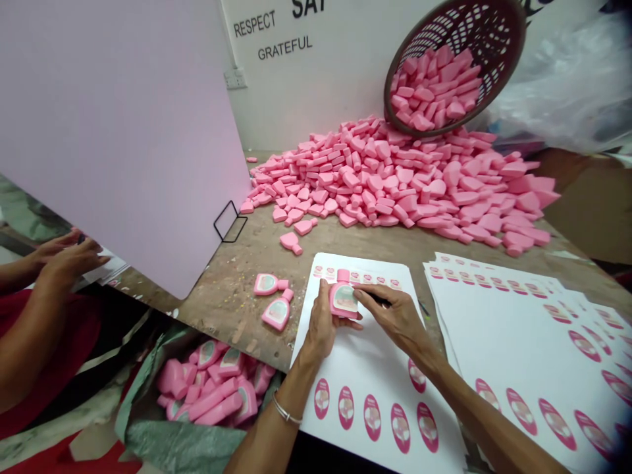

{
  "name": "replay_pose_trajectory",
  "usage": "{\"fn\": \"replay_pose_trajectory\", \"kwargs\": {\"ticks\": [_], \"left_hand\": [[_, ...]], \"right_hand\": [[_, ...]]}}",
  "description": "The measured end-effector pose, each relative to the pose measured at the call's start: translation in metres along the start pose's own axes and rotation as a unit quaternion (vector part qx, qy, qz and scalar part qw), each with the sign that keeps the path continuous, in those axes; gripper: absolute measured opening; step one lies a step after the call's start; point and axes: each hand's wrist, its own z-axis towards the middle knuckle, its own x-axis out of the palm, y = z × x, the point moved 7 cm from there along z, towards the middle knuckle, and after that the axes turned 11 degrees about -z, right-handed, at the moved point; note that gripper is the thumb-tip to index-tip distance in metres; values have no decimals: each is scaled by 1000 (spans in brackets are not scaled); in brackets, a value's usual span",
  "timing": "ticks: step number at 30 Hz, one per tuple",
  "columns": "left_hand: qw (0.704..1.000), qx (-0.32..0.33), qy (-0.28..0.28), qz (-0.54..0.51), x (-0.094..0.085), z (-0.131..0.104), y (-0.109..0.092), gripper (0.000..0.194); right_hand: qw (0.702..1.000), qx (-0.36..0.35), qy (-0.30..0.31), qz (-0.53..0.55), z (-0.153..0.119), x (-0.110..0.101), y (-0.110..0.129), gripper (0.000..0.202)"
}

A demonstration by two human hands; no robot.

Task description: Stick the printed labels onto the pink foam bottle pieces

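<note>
My left hand [322,319] is closed around a small pink plastic bottle [343,276], its neck pointing away from me. An oval-topped pale label [345,299] sits on the bottle's front. The fingertips of my right hand [390,313] touch the label's right edge. A slim dark tool [379,299] is tucked in those fingers; its exact kind cannot be made out. Under both hands lies a sheet of stickers [365,355], with rows of pink oval stickers at its near end and small ones along the far edge. Two labelled pink bottles [277,311] lie left of the sheet.
A large heap of pink bottles [375,178] covers the table's back, below a tipped brown basket [508,39]. More sticker sheets [498,329] lie right. A green sack [168,441] of bottles stands below left. A pale panel [123,131] partly screens another person's hands [74,260].
</note>
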Motion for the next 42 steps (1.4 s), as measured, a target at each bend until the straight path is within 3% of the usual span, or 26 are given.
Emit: {"fn": "replay_pose_trajectory", "kwargs": {"ticks": [19,25,30,33,37,40,42], "left_hand": [[1000,-5,9,-24,-2,-5,-11,61],[997,12,70,9,2,-12,-20,39],[994,20,110,15,4,-18,-25,34],[992,17,125,-1,6,-19,-23,33],[991,11,130,-37,6,-18,-20,35],[991,-2,122,-52,1,-19,-20,32],[992,-9,112,-57,-4,-21,-23,28]], "right_hand": [[999,-32,-16,-40,1,6,14,23],[998,-53,-11,-41,3,8,19,22],[993,-81,-4,-84,4,10,21,20],[969,-126,-24,-213,2,10,31,26],[908,-155,-68,-384,1,9,40,37],[885,-127,-84,-440,7,1,31,39],[891,-85,-105,-433,14,-10,21,41]]}}
